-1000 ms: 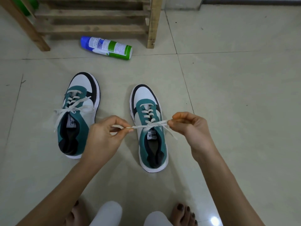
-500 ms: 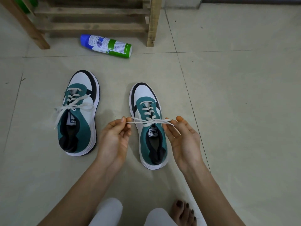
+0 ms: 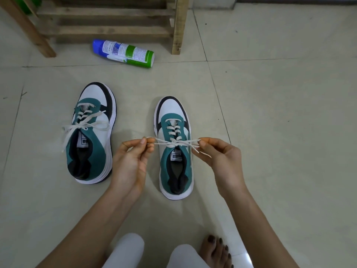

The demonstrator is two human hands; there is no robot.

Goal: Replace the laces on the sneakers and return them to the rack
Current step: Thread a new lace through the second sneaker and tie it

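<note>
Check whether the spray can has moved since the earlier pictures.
No. The spray can lies as before, just left of the wooden rack leg.

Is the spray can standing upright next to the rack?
No, the spray can lies on its side on the floor in front of the wooden rack.

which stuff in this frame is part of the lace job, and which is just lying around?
Job:
- left hand and right hand, each pinching the lace
- sneaker that the lace is threaded through
- other sneaker, already laced
- wooden rack

Lying about:
- spray can, on its side in front of the rack
- green thing at the top left edge, too cut off to identify
</note>
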